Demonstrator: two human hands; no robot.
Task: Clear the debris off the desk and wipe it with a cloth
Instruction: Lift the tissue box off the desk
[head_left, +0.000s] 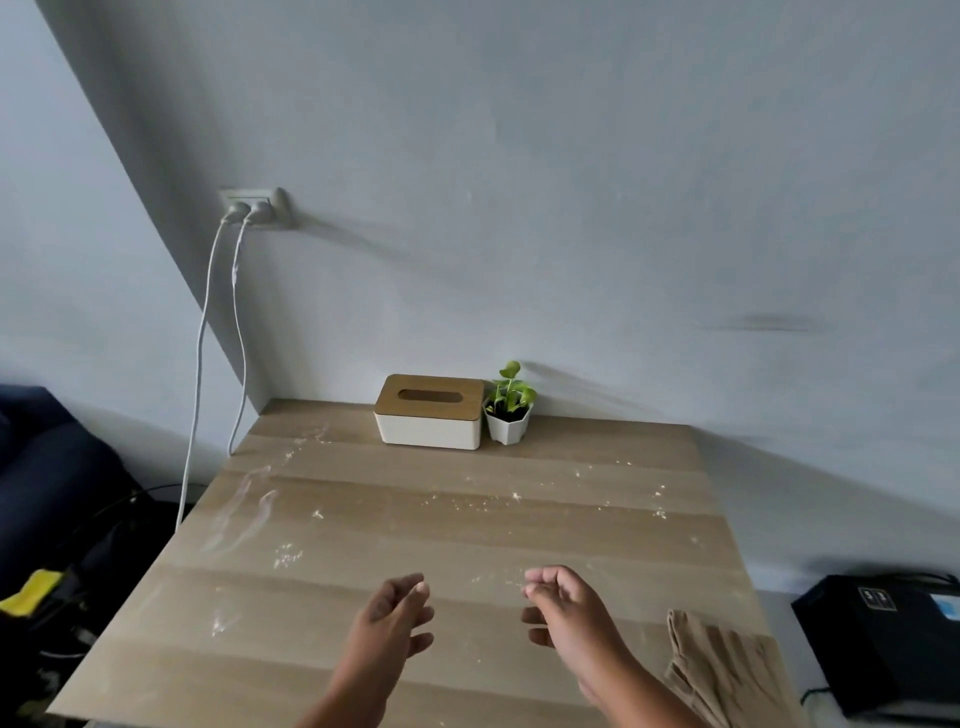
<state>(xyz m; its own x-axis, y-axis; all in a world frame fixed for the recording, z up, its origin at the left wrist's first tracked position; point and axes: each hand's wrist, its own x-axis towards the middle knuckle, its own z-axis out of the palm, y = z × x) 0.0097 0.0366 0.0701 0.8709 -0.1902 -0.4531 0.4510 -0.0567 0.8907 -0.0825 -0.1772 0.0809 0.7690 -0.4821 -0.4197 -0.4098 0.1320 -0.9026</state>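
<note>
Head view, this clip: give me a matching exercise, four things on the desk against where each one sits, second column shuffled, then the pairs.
Things:
1. tissue box
2. potted plant
3. cloth
4. white smear

Places:
A. near right corner of the desk
B. left part of the desk, midway back
C. far edge by the wall, left of its neighbour
D. far edge by the wall, right of its neighbour

Pairs: 1-C, 2-D, 3-A, 4-B
</note>
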